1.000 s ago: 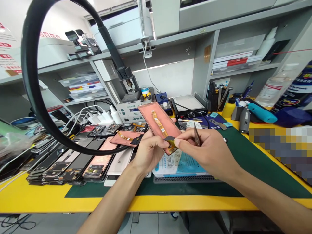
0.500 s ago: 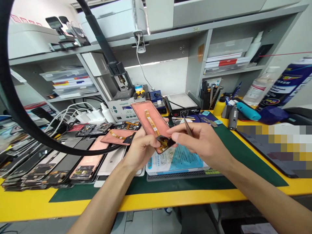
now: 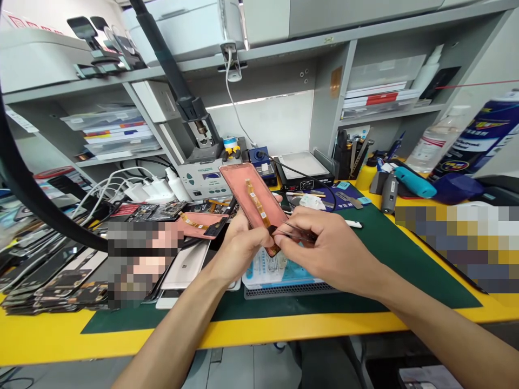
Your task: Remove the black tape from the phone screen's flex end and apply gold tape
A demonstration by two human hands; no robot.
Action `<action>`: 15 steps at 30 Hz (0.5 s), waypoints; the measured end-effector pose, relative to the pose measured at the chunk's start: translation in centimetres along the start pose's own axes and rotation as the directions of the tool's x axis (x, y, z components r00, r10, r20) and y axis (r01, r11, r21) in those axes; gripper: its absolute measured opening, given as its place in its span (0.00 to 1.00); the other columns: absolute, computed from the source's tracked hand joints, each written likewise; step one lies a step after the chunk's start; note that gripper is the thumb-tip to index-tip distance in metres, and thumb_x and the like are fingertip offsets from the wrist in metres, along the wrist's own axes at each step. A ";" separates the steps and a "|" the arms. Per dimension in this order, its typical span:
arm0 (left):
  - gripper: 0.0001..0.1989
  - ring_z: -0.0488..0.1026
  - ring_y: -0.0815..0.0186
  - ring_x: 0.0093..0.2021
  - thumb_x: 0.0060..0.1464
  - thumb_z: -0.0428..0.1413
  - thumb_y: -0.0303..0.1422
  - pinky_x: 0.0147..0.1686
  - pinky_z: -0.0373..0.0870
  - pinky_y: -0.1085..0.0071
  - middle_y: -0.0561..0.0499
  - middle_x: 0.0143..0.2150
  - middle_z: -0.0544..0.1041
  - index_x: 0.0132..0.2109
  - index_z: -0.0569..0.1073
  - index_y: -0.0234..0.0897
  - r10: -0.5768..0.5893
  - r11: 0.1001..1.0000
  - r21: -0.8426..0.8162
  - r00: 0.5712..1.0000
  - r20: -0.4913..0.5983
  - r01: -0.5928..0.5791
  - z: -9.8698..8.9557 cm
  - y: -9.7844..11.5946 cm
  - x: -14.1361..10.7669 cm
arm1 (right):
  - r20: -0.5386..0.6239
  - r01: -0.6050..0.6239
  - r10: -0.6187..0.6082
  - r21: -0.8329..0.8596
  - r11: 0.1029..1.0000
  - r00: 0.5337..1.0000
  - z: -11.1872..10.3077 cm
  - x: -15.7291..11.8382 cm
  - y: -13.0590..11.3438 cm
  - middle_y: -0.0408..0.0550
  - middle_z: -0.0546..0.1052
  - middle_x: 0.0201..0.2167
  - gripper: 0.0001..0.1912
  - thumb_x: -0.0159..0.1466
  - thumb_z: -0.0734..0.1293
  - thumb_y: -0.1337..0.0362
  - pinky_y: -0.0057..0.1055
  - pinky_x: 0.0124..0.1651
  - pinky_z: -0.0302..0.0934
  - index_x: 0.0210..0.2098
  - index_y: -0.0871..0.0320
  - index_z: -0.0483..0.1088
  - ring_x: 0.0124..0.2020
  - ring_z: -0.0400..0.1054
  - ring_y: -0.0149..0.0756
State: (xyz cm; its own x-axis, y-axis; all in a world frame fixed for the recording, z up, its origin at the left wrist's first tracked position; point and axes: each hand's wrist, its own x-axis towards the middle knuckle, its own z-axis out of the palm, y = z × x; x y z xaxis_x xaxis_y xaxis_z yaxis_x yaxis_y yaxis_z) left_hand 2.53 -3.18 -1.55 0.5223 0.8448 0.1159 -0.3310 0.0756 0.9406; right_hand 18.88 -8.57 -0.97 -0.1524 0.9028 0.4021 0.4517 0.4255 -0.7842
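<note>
My left hand (image 3: 239, 244) is closed around the lower part of a phone screen panel (image 3: 265, 193), held tilted above the bench. The panel's pink-copper back faces me, and a yellow flex cable (image 3: 257, 204) runs along it. In my right hand (image 3: 328, 246) are thin metal tweezers (image 3: 295, 231), pinched between thumb and fingers. Their tips reach the dark lower end of the panel, beside my left thumb. Whether the tips grip anything there is hidden. Under both hands lies a blue and white packet (image 3: 265, 270).
A similar pink panel (image 3: 208, 220) rests to the left, near a white phone shell (image 3: 188, 265) and stacked phone parts (image 3: 68, 270). A green mat (image 3: 397, 286) covers the yellow bench. Bottles (image 3: 436, 143) stand at right. A black hose (image 3: 44, 208) arcs across the left foreground.
The tweezers have swung from pointing upward to lying across the panel's lower end. My right hand has turned and closed in toward my left thumb. The view has shifted slightly.
</note>
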 end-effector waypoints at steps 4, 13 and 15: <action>0.28 0.70 0.70 0.25 0.38 0.58 0.17 0.23 0.68 0.75 0.52 0.33 0.80 0.51 0.76 0.30 -0.004 0.999 -0.032 1.000 0.027 0.005 -0.2 -0.1 -0.2 | 0.025 -0.138 0.136 0.140 0.980 0.990 0.0 0.2 0.1 0.39 0.66 0.23 0.08 0.62 0.68 0.66 0.27 0.26 0.49 0.27 0.59 0.76 0.24 0.55 0.26; 0.09 0.70 0.70 0.24 0.42 0.62 0.22 0.26 0.68 0.73 0.52 0.28 0.78 0.35 0.79 0.33 0.068 0.997 -0.038 0.992 0.108 -0.065 -0.2 -0.4 -0.3 | 0.019 -0.269 0.273 0.262 0.927 0.962 -0.5 0.4 -0.4 0.45 0.76 0.23 0.07 0.57 0.69 0.66 0.30 0.31 0.57 0.25 0.60 0.78 0.28 0.67 0.34; 0.08 0.70 0.69 0.25 0.42 0.63 0.23 0.25 0.67 0.74 0.52 0.26 0.77 0.34 0.79 0.32 0.072 0.997 -0.022 0.991 0.111 -0.070 -0.1 -0.4 -0.4 | 0.013 -0.270 0.276 0.258 0.928 0.961 -0.6 0.4 -0.4 0.45 0.77 0.23 0.07 0.57 0.69 0.66 0.30 0.30 0.57 0.24 0.59 0.78 0.27 0.66 0.34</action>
State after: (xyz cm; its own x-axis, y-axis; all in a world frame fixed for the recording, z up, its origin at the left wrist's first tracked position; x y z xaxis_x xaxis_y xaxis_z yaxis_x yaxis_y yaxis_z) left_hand 2.37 -3.43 -2.04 0.5807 0.7843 0.2183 -0.3844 0.0278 0.9228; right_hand 19.14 -8.40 -0.22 -0.0335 0.9860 0.1635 0.2330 0.1668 -0.9581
